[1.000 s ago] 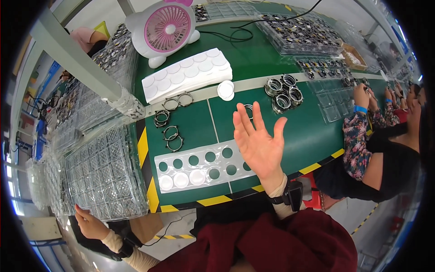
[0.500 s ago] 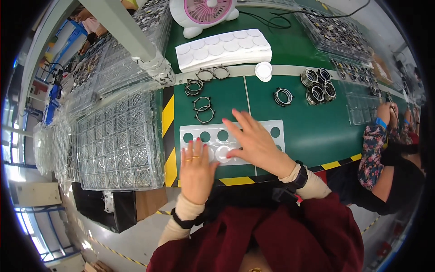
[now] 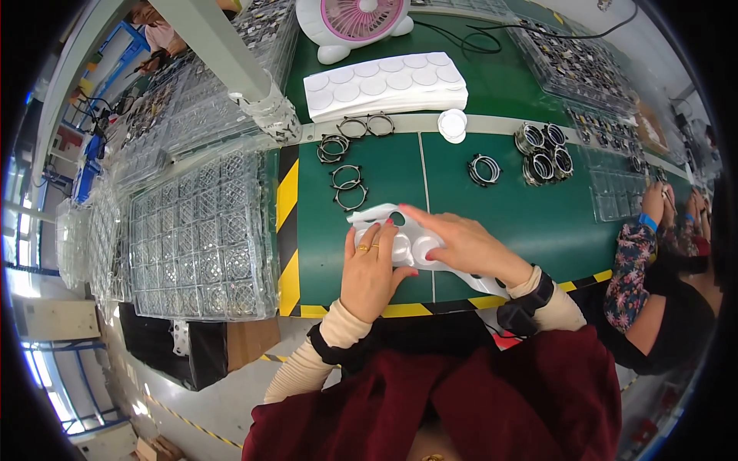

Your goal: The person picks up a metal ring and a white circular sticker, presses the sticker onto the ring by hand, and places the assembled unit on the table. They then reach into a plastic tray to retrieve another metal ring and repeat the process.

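A glossy white sheet with round holes [image 3: 480, 283] is bent and bunched between my two hands above the green bench. My left hand [image 3: 367, 275] grips its left part, the fingers curled over the top and the thumb pointing right. From the right, my right hand [image 3: 478, 250] holds it with the index finger along the upper edge and the thumb near a round white disc [image 3: 424, 247]. One dark hole shows between my fingertips. Part of the sheet is hidden under both hands. Thin metal rings with black tabs [image 3: 350, 188] lie beyond my left hand.
Past the hands are a single ring cluster [image 3: 483, 170], stacked ring parts [image 3: 544, 152], white discs [image 3: 452, 126] and a pile of white disc sheets [image 3: 384, 83]. A pink-and-white fan [image 3: 361, 19] stands behind. Clear trays [image 3: 204, 238] fill the left; a co-worker's arm [image 3: 635, 253] is at right.
The sheet lay flat with my open hands over it; now it is lifted and folded between them. My left hand has moved right, and the hands are closer together.
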Tool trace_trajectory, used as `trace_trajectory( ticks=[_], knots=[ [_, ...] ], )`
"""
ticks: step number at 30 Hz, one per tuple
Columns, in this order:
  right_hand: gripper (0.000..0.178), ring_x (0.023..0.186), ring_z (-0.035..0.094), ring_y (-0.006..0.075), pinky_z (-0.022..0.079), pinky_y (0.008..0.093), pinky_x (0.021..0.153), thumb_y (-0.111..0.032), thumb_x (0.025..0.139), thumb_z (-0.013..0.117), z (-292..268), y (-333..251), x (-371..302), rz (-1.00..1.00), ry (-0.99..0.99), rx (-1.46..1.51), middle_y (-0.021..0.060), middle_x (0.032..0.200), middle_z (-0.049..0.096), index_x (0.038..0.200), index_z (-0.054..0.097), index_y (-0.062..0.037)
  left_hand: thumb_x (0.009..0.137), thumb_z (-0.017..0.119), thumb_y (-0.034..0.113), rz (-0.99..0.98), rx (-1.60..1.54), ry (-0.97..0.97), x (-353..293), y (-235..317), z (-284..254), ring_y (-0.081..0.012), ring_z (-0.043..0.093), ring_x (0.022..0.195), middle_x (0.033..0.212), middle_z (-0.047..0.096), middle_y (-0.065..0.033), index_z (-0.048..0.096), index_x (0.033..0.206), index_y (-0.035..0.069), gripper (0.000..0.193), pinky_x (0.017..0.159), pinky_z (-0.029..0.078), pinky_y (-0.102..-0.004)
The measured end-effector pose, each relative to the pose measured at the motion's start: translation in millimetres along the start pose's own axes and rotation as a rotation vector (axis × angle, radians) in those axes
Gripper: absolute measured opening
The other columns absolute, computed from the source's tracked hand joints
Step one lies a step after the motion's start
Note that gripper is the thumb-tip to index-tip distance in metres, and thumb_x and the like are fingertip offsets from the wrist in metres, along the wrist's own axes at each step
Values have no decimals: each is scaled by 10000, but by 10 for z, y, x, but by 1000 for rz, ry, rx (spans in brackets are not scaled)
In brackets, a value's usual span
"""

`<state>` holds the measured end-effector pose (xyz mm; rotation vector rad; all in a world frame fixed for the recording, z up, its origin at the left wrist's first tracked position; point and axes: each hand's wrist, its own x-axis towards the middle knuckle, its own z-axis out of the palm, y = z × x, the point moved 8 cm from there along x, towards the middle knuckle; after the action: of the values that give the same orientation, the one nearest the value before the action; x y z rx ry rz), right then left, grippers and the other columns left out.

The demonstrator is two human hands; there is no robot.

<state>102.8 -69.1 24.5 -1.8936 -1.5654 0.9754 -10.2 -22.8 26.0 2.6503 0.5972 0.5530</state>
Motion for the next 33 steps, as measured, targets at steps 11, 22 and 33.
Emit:
trace_trajectory(
  ticks=[11,22,33],
  knots=[
    [344,956,531,267,410,317,850,36,735,547,-184,-173,-109,-298,-75,-112,139,1035,552,1057,553,-85,613,729,356,8,69,-40,59,17,-24,-264,502,1080,1059,583,-90,399,1200,25,750,984,263,-502],
    [151,842,495,102,407,227,731,-3,754,629,152,339,-290,-95,131,587,40,947,539,890,562,1,730,536,38,16,380,120,918,-450,-386,-268,549,753,754,536,-113,492,858,36,136,655,454,-355],
    [84,699,480,72,379,194,572,-42,779,622,-183,113,288,-383,313,304,16,790,535,851,590,-15,742,524,53,63,424,110,1211,-796,-372,-294,588,739,853,580,-147,541,892,14,155,639,483,-351]
  ],
)
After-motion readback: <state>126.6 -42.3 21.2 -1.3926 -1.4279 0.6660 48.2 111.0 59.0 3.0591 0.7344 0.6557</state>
